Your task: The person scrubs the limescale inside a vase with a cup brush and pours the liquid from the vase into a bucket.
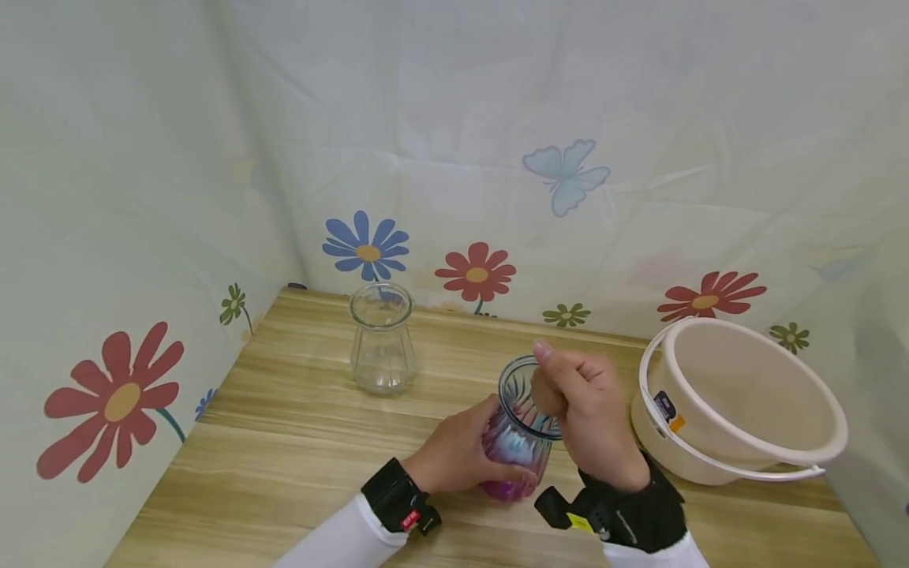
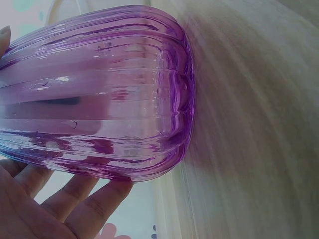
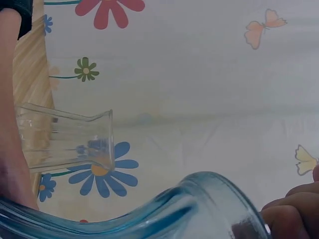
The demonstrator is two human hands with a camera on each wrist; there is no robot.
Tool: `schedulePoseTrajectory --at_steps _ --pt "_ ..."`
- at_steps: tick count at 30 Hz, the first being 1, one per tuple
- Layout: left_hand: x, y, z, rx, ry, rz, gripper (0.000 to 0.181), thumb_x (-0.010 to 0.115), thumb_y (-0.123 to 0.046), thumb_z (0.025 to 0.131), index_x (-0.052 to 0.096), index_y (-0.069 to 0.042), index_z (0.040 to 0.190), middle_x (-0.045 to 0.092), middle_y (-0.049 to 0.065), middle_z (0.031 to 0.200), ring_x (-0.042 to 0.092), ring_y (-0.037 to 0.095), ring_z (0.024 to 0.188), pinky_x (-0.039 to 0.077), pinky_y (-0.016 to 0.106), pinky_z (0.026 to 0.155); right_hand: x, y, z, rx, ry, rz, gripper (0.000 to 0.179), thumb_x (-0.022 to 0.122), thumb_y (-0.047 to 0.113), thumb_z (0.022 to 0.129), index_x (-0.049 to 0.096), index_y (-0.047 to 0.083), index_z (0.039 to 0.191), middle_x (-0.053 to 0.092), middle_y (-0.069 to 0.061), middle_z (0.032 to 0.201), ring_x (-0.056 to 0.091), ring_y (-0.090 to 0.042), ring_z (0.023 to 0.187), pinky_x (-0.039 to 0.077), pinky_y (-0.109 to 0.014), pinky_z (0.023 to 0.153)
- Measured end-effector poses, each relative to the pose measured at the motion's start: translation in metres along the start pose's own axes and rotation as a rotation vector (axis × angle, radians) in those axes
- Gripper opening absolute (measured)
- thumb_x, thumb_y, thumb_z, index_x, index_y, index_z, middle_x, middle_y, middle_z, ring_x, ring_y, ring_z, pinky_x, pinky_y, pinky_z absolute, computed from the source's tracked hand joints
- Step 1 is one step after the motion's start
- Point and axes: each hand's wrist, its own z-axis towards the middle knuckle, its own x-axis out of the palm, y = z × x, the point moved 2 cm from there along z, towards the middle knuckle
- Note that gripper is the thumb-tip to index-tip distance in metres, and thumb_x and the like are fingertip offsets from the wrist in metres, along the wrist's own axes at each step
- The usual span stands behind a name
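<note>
I see the left hand (image 1: 458,450) gripping the vase (image 1: 518,451); whether the curled right hand (image 1: 588,406) pinches anything, I can't tell.

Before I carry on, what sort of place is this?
Probably a small screened-off work booth, though the pictures don't confirm its use. Flower-print sheeting hangs behind and beside a wood-grain tabletop, and black wrist straps with small devices attached suggest a recording setup.
</note>
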Motion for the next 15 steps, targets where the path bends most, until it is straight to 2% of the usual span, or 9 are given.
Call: schedulePoseTrajectory --at_steps 4,10,15 --pt "0.0002 0.0011 0.0007 0.01 -0.008 0.009 0.097 0.082 -0.066 0.077 0.03 -0.041 0.154 0.062 -0.013 0.133 0.063 0.002 0.111 0.056 0.027 0.096 0.0004 0.0007 0.0007 -0.016 0.007 -0.001 0.05 0.033 0.001 0.111 0.031 0.006 0.061 0.021 -0.005 0.056 0.023 -0.02 0.046 0.018 -0.038 0.045" --pt "0.0015 0.0044 0.0023 0.019 -0.013 0.012 0.096 0.082 -0.068 0.077 0.033 -0.038 0.153 0.062 -0.013 0.132 0.063 0.002 0.11 0.056 0.028 0.094 -0.0013 0.0055 0.0017 -0.029 -0.045 0.005 0.05 0.034 0.003 0.112 0.031 0.008 0.062 0.02 -0.004 0.057 0.02 -0.02 0.046 0.016 -0.038 0.046" --pt "0.002 0.005 0.0019 0.008 -0.004 -0.003 0.096 0.081 -0.068 0.076 0.03 -0.043 0.153 0.062 -0.014 0.132 0.063 0.002 0.11 0.056 0.028 0.095 0.0027 -0.0008 0.0014 -0.011 -0.008 -0.005 0.049 0.035 0.003 0.112 0.032 0.005 0.062 0.022 -0.006 0.056 0.024 -0.022 0.046 0.019 -0.038 0.045"
